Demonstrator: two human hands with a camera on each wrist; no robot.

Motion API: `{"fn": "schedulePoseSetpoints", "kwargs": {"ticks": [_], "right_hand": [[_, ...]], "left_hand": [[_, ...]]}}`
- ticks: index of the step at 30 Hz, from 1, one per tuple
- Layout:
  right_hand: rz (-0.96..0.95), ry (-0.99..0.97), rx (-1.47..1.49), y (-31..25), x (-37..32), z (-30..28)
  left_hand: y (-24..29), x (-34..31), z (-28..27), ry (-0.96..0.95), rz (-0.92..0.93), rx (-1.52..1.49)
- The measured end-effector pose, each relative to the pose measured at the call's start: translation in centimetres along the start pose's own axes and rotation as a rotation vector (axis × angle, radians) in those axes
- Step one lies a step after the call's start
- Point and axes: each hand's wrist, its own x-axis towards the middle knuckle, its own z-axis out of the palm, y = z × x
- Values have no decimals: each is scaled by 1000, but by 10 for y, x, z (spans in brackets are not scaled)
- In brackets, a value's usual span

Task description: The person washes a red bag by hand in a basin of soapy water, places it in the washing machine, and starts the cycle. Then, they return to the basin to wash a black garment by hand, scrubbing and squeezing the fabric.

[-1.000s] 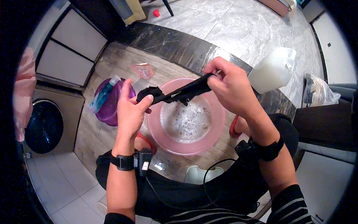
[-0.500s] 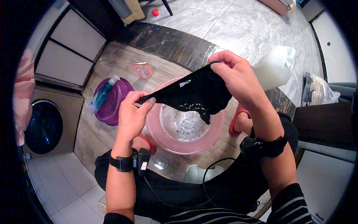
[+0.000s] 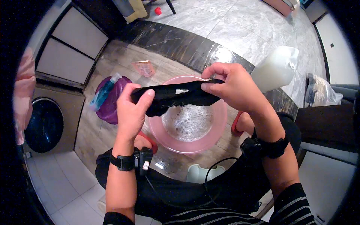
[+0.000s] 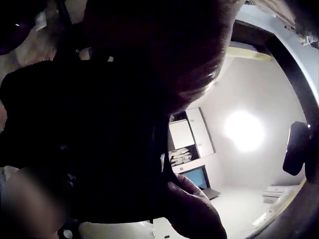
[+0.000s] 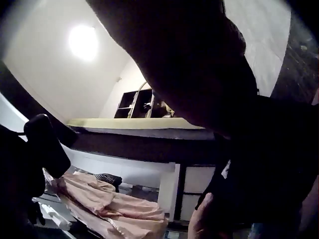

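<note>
A black cloth (image 3: 168, 98) with a small white label is stretched between both hands in the head view, above a pink basin (image 3: 218, 127) of sudsy water. The left hand (image 3: 131, 110) grips its left end between thumb and fingers. At the other end, the right hand (image 3: 235, 87) pinches the upper corner with thumb and forefinger. The cloth (image 4: 114, 144) is a dark shape in the left wrist view, with the right hand (image 4: 197, 211) at its far edge. Dark cloth (image 5: 269, 159) also fills the right side of the right wrist view.
Left of the basin, a blue bottle (image 3: 104, 92) lies on a purple basin (image 3: 119, 98). A pink packet (image 3: 144, 68) is on the floor behind. A white jug (image 3: 276, 69) stands at the right, a pale green stool (image 3: 205, 173) near the person, and a washing machine (image 3: 67, 116) at the left.
The cloth first opened out from a narrow twisted strip, then its hanging part became shorter and shifted left. The right hand rose and came back down; the left hand stays on its end.
</note>
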Motion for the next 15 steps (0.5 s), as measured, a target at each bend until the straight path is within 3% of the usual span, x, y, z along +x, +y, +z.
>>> {"fn": "schedulePoseSetpoints", "kwargs": {"ticks": [1,2,3,5,6,9,10,13,14,15], "right_hand": [[-61,41,3,-1,-1,2],[-120,82,7,-2,-2,4],[-140,86,-89,1,-1,6],[-188,98,-281,11,1,13],[-253,132,-282,12,1,19],[-396,243,-122,7,-7,19],[-318,246,-199,-3,-11,13],[-230,76,-343,15,-4,18],[-357,206,-248,18,-6,18],[-298,222,-178,11,-6,13]], "left_hand": [[1,-1,0,44,31,30],[-1,1,-1,73,174,-55],[-3,8,-3,108,261,93],[-12,13,-11,-116,12,194],[-12,10,-10,-84,77,314],[-4,3,-9,94,276,234],[0,3,-12,75,203,247],[-6,3,-6,29,219,268],[-3,-2,-6,41,343,339],[-5,1,-7,32,328,312]]}}
